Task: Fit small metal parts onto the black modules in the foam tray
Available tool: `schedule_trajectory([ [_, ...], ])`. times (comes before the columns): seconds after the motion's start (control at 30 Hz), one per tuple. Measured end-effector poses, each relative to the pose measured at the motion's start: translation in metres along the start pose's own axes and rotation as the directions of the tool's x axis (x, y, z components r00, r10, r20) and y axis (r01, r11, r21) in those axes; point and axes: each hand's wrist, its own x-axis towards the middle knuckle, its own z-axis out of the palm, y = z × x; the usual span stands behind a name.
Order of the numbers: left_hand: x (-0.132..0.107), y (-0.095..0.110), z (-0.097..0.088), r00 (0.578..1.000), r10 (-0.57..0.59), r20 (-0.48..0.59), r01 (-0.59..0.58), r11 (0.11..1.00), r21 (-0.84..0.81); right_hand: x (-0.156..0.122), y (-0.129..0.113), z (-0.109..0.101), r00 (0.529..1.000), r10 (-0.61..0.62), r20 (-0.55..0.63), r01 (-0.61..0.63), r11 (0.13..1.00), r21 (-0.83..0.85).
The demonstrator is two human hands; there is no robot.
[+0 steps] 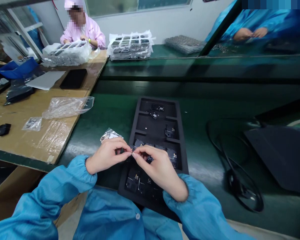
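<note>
Starts left on cardboard (12, 145), with a clear bag (67, 107) on top; passes a packet (112, 133) on the worktop (110, 106). Now pinches with left hand (108, 156), thumb to fingertip, over the black tray (181, 135), with boards (133, 181) in its compartments; pinches too with right hand (162, 168), tip to tip with the left. Cannot tell if around anything. Ends at a coiled cable (231, 180).

Both hands (157, 162) in pinches, fingertips together
</note>
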Motion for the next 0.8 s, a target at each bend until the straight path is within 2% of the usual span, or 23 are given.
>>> schedule_trajectory([
  [0.17, 0.001, 0.003, 0.000, 0.998, -0.061, 0.004, 0.061, 0.993, -0.102, -0.001, 0.002, 0.001, 0.998, 0.017, 0.059, -0.021, 0.998, 0.067],
  [0.37, -0.002, 0.007, 0.007, 0.977, -0.206, -0.047, 0.186, 0.945, -0.268, -0.003, 0.003, 0.007, 0.994, 0.092, 0.065, -0.103, 0.973, 0.206],
  [0.43, -0.002, 0.005, 0.008, 0.968, -0.239, -0.072, 0.207, 0.929, -0.307, -0.002, 0.008, 0.008, 0.991, 0.121, 0.047, -0.128, 0.972, 0.195],
  [0.5, -0.003, 0.000, 0.008, 0.961, -0.256, -0.108, 0.211, 0.924, -0.317, -0.001, 0.015, 0.008, 0.991, 0.134, -0.022, -0.133, 0.990, 0.045],
  [0.57, -0.003, -0.005, 0.006, 0.955, -0.261, -0.143, 0.207, 0.928, -0.308, -0.001, 0.022, 0.010, 0.992, 0.096, -0.083, -0.114, 0.961, -0.253],
  [0.67, -0.006, -0.013, 0.003, 0.951, -0.264, -0.158, 0.212, 0.934, -0.288, -0.005, 0.031, 0.016, 0.998, 0.053, -0.023, -0.055, 0.744, -0.666],
  [0.73, -0.008, -0.018, 0.003, 0.948, -0.277, -0.154, 0.226, 0.932, -0.283, -0.007, 0.035, 0.021, 0.996, 0.080, 0.032, -0.026, 0.630, -0.776],
  [0.8, -0.010, -0.021, 0.002, 0.945, -0.294, -0.147, 0.246, 0.929, -0.279, -0.009, 0.038, 0.025, 0.993, 0.103, 0.052, -0.019, 0.592, -0.806],
])
